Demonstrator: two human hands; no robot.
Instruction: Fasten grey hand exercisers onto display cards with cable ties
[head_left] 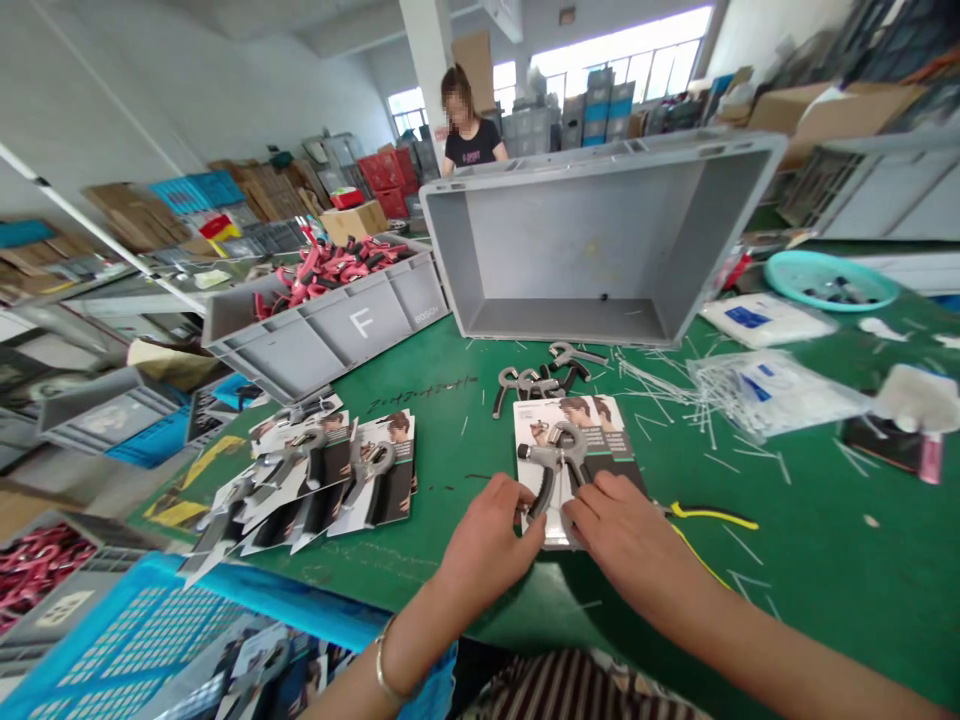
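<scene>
A grey and black hand grip strengthener [559,455] lies on a stack of printed cards [619,450] in front of me. My left hand [491,535] is closed round the end of its left handle, thumb and fingers at the card's lower left edge. Over the lower end of the right handle, my right hand [626,530] has its fingers bent and pressed together; they partly hide that handle and the card. Just beyond the cards lie several loose hand grips [532,383]. To the left, carded hand grips [375,475] overlap in a pile.
A grey crate [570,240] stands on its side behind the cards. Pink grips fill another grey crate [330,330] at left. White zip ties [765,395] and yellow-handled pliers [716,515] lie right. A blue basket [142,620] is lower left. A person [472,135] stands beyond.
</scene>
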